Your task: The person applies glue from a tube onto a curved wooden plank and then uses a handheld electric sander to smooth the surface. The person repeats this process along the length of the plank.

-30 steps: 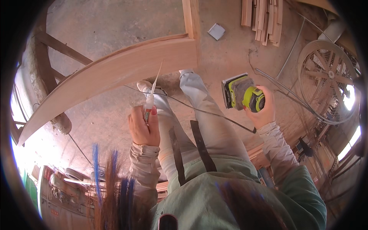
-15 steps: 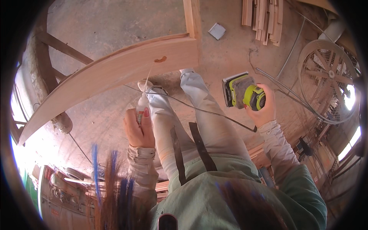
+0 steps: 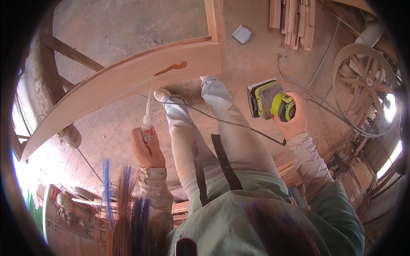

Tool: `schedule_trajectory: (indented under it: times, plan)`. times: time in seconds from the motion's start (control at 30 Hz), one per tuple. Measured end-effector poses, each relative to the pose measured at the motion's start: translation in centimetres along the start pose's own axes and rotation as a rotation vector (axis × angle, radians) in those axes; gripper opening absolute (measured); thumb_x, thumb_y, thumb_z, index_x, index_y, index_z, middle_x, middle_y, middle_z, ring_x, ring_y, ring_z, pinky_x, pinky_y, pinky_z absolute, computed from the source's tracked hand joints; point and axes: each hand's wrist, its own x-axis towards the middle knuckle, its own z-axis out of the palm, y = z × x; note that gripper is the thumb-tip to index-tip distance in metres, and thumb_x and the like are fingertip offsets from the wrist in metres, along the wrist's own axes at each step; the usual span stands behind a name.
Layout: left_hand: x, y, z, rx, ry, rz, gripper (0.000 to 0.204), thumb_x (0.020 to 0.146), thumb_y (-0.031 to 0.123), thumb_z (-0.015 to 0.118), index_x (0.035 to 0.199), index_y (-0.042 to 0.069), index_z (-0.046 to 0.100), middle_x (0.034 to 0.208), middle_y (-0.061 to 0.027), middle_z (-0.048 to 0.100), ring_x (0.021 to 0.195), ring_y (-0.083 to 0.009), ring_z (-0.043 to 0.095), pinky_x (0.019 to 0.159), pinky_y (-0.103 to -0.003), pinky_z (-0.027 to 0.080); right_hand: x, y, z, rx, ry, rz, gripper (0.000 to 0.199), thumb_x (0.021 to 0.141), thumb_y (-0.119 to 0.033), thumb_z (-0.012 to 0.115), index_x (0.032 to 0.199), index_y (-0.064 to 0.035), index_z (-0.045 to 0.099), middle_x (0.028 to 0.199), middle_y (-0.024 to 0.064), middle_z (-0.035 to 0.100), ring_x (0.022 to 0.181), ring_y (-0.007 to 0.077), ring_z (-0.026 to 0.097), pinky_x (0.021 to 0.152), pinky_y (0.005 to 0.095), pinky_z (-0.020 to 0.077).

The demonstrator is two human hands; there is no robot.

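My left hand is closed around a small glue bottle, its long thin nozzle pointing up at a wooden board. The board is pale, long and curved, tapering toward the left. A dark wet streak lies on its face near the right end, and the nozzle tip is close to the streak's left end; whether it touches I cannot tell. Off to the right, my right hand grips a green and grey sander by its rounded top, the flat pad turned left, apart from the board.
An upright timber meets the board's right end. Wooden strips and a small white square item lie on the floor. A large round fan stands at right. A dark cable crosses before my legs.
My left hand has moved left and slightly down with the glue bottle. The dark streak on the board has grown longer toward the left. My right hand and the sander stay nearly still.
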Motion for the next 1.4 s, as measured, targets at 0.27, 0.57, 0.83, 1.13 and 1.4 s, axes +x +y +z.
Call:
schedule_trajectory:
  times: [0.27, 0.57, 0.83, 1.13, 1.4]
  plan:
    - [-1.2, -1.1, 0.1, -0.206, -0.006, -0.077, 0.032, 0.105, 0.03, 0.046, 0.108, -0.001, 0.056, 0.076, -0.0012, 0.049, 0.068, -0.0102, 0.046, 0.064, -0.026, 0.04, -0.1, -1.6, -0.6, 0.026, 0.079, -0.046, 0.07, 0.062, -0.001, 0.08, 0.125, -0.0132, 0.054, 0.107, 0.0119, 0.057, 0.095, 0.033, 0.057, 0.082, 0.0409, 0.049]
    - [0.4, 4.4, -0.5, -0.491, -0.015, 0.063, 0.035, 0.107, 0.034, 0.042, 0.106, 0.0, 0.052, 0.098, -0.008, 0.057, 0.089, -0.0156, 0.055, 0.087, -0.032, 0.045, 5.3, -11.0, -3.4, 0.081, -0.08, -0.304, 0.062, 0.07, -0.014, 0.078, 0.126, -0.0308, 0.057, 0.106, 0.0113, 0.053, 0.088, 0.035, 0.064, 0.074, 0.0431, 0.0555]
    - [4.1, 9.3, -2.2, -0.506, 0.202, 0.242, 0.036, 0.105, 0.032, 0.045, 0.116, -0.002, 0.053, 0.107, -0.0095, 0.061, 0.094, -0.0162, 0.057, 0.086, -0.029, 0.044, 8.6, -21.2, 1.4, -0.003, -0.47, -0.572, 0.057, 0.082, -0.018, 0.07, 0.132, -0.0385, 0.05, 0.104, 0.0123, 0.047, 0.088, 0.0361, 0.066, 0.072, 0.0437, 0.0564]
    - [9.8, 10.1, -0.4, -0.6, 0.279, 0.207, 0.034, 0.105, 0.031, 0.045, 0.112, -0.002, 0.053, 0.101, -0.0115, 0.065, 0.095, -0.0188, 0.061, 0.085, -0.032, 0.048, 10.8, -25.9, 1.4, -0.007, -0.62, -0.566, 0.041, 0.091, -0.024, 0.061, 0.131, -0.021, 0.057, 0.129, 0.0142, 0.052, 0.108, 0.0292, 0.065, 0.085, 0.0398, 0.0547]
    - [7.9, 15.6, 4.9, -0.566, 0.277, 0.191, 0.032, 0.104, 0.032, 0.049, 0.106, 0.0, 0.051, 0.093, -0.0118, 0.067, 0.084, -0.0193, 0.063, 0.081, -0.034, 0.049, 12.0, -20.1, -0.8, -0.102, -0.609, -0.511, 0.04, 0.089, -0.028, 0.06, 0.128, -0.0234, 0.058, 0.132, 0.0101, 0.049, 0.107, 0.0319, 0.063, 0.088, 0.0441, 0.0529]
